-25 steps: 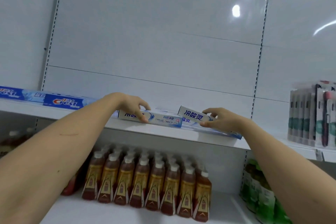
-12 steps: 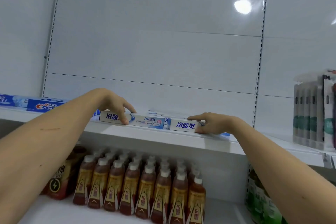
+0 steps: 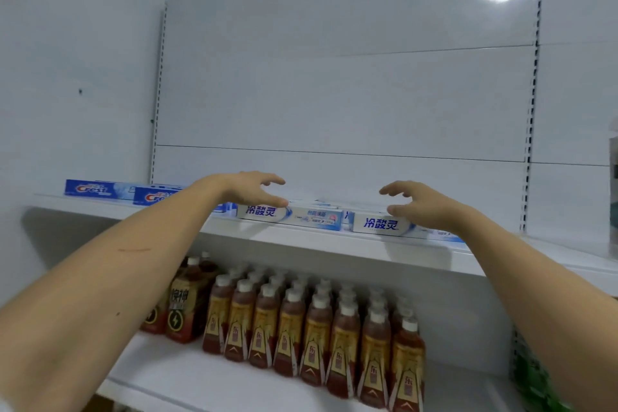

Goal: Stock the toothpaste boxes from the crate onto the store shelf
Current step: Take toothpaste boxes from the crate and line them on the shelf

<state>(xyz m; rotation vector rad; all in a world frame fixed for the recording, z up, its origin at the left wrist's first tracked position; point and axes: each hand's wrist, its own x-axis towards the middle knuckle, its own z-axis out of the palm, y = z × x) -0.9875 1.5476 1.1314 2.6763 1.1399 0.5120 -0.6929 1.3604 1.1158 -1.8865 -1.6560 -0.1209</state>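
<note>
Two hands are raised in mid-frame: the left hand and the right hand, one each. On the upper shelf, two white toothpaste boxes face front side by side, one at centre and one to its right; more seem to lie behind them, too hidden to count. Two blue Crest toothpaste boxes sit at the left of the frame, one further left than the other. On the lower shelf, brown tea bottles stand in eight front-row columns, several deep, the total unclear. Two dark energy drink bottles stand at their left
</note>
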